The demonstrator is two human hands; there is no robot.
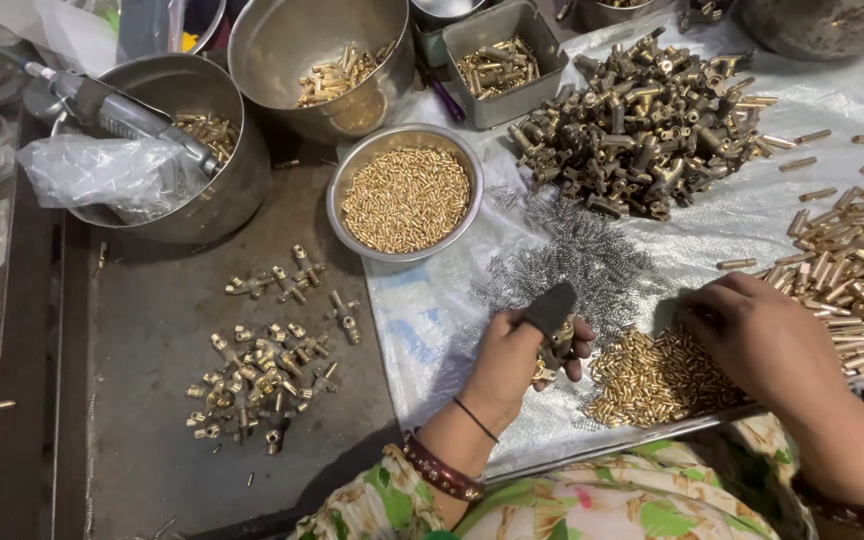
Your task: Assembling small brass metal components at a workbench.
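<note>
Looking down from the head view, the left hand [512, 360] sits low in the centre of the frame, fingers curled shut around a small brass fitting [555, 345]; a dark sleeve covers the raised fingertip. The right hand [762, 340] lies palm down at lower right, fingers reaching into a heap of short brass pins [652, 380]; whether those fingers are pinched on a pin cannot be told. Both hands work over a white woven sheet [752, 215] spread across the right half of the frame.

Just above the hands lies a scatter of thin steel springs [577, 265]. Above that, at upper right, sits a pile of dark brass valve bodies [642, 125]. Brass rods [852, 260] crowd the right edge. A steel bowl [350, 175] of small brass pieces stands at centre top, touching the sheet. Assembled fittings [262, 375] lie grouped on the dark tray [152, 330] at lower left. A large steel pot [237, 180] stands at upper left.
</note>
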